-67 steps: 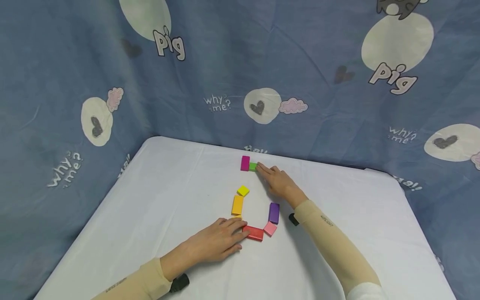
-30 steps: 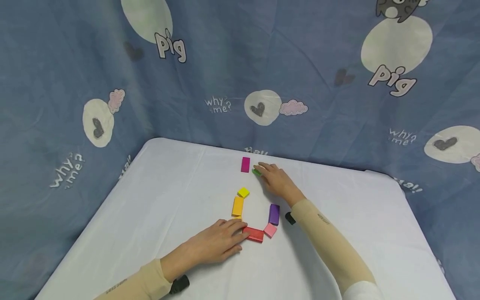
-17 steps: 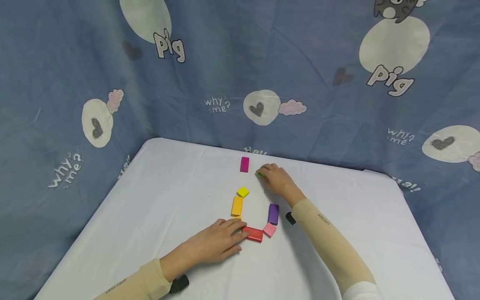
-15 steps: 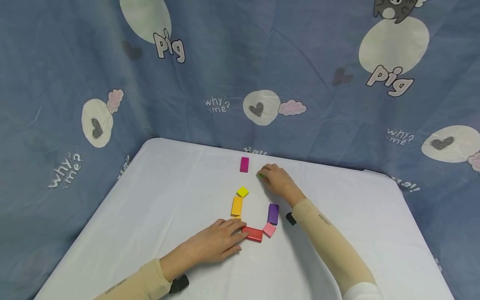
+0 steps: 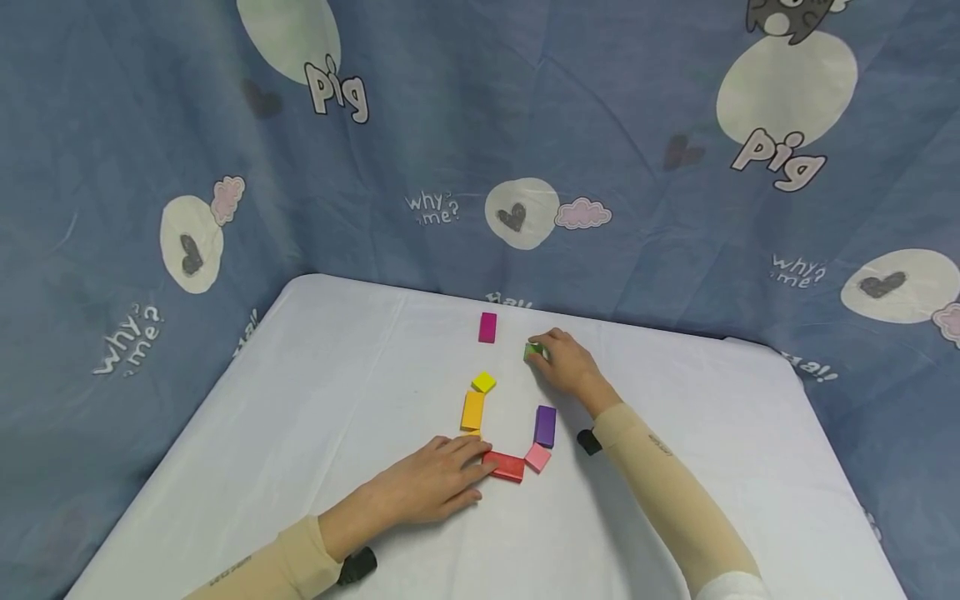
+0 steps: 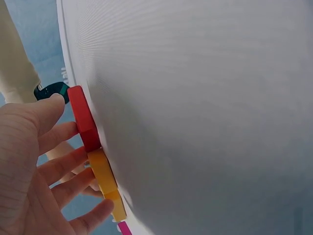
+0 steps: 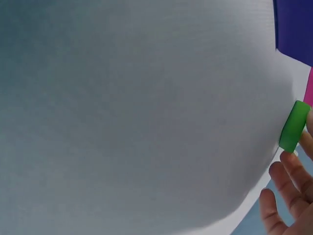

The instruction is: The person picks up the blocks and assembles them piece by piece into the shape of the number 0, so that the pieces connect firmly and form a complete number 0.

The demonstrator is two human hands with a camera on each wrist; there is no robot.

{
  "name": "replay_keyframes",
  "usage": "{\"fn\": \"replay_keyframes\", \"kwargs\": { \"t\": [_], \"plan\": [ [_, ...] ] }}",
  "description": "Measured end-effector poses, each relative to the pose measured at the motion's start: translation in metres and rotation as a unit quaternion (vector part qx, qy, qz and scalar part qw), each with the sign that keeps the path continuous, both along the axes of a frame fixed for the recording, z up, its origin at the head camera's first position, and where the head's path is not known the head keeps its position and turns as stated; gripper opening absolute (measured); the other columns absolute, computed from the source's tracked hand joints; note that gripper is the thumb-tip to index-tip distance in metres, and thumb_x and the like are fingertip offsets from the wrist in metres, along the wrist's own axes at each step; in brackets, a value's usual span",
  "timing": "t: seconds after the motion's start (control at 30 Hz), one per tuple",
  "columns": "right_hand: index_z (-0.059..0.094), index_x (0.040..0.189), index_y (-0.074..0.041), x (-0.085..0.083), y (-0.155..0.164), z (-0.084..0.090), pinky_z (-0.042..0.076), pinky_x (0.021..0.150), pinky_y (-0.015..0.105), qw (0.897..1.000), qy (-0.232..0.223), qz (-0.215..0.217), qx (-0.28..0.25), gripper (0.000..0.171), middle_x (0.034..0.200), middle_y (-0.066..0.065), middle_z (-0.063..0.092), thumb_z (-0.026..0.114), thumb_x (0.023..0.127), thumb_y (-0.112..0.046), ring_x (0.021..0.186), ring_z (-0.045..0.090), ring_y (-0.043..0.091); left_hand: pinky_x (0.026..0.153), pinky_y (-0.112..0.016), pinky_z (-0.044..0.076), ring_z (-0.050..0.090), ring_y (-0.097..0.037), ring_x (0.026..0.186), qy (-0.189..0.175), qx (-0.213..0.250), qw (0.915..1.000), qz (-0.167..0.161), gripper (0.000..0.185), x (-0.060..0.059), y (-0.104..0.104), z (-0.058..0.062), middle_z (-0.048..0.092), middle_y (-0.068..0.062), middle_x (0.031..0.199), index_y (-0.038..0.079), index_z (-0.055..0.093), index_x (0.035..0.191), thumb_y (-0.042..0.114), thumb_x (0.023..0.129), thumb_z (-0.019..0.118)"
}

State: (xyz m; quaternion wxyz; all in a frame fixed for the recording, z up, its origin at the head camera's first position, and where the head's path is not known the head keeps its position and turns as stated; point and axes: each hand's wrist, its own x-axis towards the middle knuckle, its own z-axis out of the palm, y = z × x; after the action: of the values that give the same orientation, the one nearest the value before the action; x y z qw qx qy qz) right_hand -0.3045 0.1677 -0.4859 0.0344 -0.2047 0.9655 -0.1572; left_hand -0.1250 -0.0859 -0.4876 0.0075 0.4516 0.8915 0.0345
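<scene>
In the head view my right hand [image 5: 567, 364] pinches a small green block [image 5: 532, 352] near the far side of the table. The right wrist view shows this green block [image 7: 294, 126] between thumb and fingertips. My left hand [image 5: 430, 483] lies with fairly straight fingers over the left end of a red block [image 5: 507, 467], touching it and partly covering a small orange-yellow block [image 5: 471, 433]. A longer orange block [image 5: 472, 411] and a yellow block [image 5: 483, 382] continue the line away from me. A pink block [image 5: 537, 457] and a purple block [image 5: 545, 426] form the right side.
A magenta block [image 5: 487, 327] lies alone near the far edge, left of the green one. All the blocks lie on a white-covered table [image 5: 337, 375]. A blue printed curtain [image 5: 420, 125] stands behind it.
My right hand has drawn the green block away from the magenta one, rightward and slightly nearer, going from straight fingers on it to a pinch. The left hand has stayed in place.
</scene>
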Motion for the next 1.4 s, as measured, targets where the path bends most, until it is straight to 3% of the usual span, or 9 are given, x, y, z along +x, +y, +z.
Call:
{"fn": "replay_keyframes", "kwargs": {
  "t": [0.2,0.83,1.4],
  "plan": [
    [0.063,0.13,-0.01,0.001,0.004,0.001,0.048,0.091,0.043,1.0,-0.005,-0.01,-0.017,0.039,0.111,0.009,0.058,0.06,0.098,-0.032,0.098,0.059,0.024,0.094,-0.041,0.044,0.044,-0.021,0.129,-0.002,-0.005,1.0,0.004,0.046,-0.001,0.001,0.002,0.047,-0.005,0.142,0.018,0.054,0.14,0.042,0.101,0.05],
    [0.062,0.132,-0.015,0.008,0.011,0.001,0.049,0.081,0.041,0.999,-0.024,0.001,-0.037,0.038,0.101,0.008,0.06,0.062,0.097,-0.029,0.09,0.058,0.022,0.097,-0.042,0.043,0.042,-0.022,0.132,-0.031,-0.002,0.9994,0.012,0.047,0.0,0.0,0.005,0.046,-0.005,0.144,0.018,0.053,0.141,0.042,0.1,0.051],
    [0.067,0.122,-0.007,0.011,0.016,0.0,0.049,0.079,0.043,0.998,-0.003,0.018,-0.055,0.033,0.094,0.007,0.063,0.063,0.096,-0.028,0.087,0.06,0.023,0.098,-0.043,0.042,0.041,-0.022,0.132,-0.033,-0.004,0.9994,0.014,0.047,-0.001,0.001,0.002,0.045,-0.005,0.144,0.019,0.053,0.141,0.042,0.101,0.051]
  ]
}}
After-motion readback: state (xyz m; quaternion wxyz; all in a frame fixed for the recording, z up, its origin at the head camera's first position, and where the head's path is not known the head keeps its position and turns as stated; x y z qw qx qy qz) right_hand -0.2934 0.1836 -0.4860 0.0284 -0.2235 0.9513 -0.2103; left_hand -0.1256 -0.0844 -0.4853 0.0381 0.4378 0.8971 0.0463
